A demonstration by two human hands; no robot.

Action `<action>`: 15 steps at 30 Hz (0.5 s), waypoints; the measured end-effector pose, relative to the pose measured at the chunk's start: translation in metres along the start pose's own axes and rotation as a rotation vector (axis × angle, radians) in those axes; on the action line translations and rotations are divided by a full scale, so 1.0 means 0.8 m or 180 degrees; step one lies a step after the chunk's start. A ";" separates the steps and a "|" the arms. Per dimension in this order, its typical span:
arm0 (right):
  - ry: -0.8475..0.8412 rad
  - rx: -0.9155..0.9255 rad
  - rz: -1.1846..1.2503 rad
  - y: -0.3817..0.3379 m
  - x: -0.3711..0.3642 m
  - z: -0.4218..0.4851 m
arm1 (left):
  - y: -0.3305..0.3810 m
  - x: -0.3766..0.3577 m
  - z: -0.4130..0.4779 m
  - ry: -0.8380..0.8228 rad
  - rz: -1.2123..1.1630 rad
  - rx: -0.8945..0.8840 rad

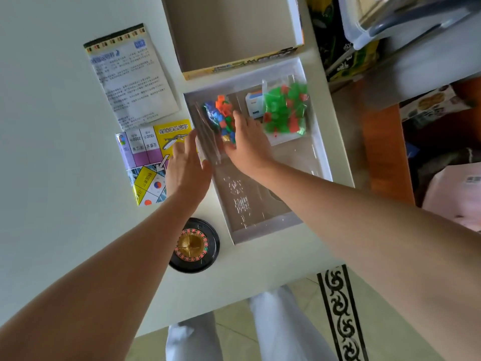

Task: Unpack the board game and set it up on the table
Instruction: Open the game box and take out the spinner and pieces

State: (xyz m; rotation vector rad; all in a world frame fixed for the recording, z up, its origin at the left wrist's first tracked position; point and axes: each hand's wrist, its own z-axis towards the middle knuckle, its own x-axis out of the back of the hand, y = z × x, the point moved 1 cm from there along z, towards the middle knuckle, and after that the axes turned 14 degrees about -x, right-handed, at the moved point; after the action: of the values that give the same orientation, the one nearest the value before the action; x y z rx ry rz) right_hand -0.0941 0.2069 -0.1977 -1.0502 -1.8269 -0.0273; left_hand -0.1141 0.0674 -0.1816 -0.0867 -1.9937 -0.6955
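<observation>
The open game box (323,162) lies on the white table (52,152) and holds a clear plastic insert. A clear bag of small multicoloured pieces (220,113) lies in the box's far left corner. My right hand (248,145) reaches into the box and grips this bag, fingers over it and thumb at its near side. My left hand (186,166) hovers at the box's left edge with straight fingers, beside the bag's loose plastic; I cannot tell if it touches. A bag of green and red houses (285,108) and a small card stack (254,104) lie further right in the box.
Left of the box are a folded game board (145,162) and a printed rules sheet (130,79). A black roulette wheel (194,246) sits near the table's front edge. The empty box lid (234,35) lies beyond the box. Cluttered boxes and bins (390,35) stand to the right.
</observation>
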 end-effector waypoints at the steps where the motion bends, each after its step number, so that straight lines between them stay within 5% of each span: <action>1: -0.0024 -0.0067 -0.0124 -0.003 -0.004 0.003 | 0.001 0.000 0.001 -0.0009 0.0043 -0.0037; 5: 0.0048 -0.0197 -0.0317 -0.012 -0.010 0.012 | -0.003 -0.001 0.008 -0.0127 0.0120 -0.0037; 9: 0.0338 -0.0172 0.0308 -0.021 -0.014 0.005 | -0.007 0.001 0.013 -0.0234 0.0085 -0.0041; 15: -0.0279 -0.0739 0.1534 -0.021 -0.004 0.005 | -0.011 0.004 0.018 -0.0193 -0.0350 -0.0016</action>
State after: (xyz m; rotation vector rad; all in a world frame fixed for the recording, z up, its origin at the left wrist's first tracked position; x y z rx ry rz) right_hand -0.1072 0.1963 -0.1951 -1.6567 -1.6295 0.0992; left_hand -0.1298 0.0662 -0.1879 -0.0012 -2.0669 -0.7764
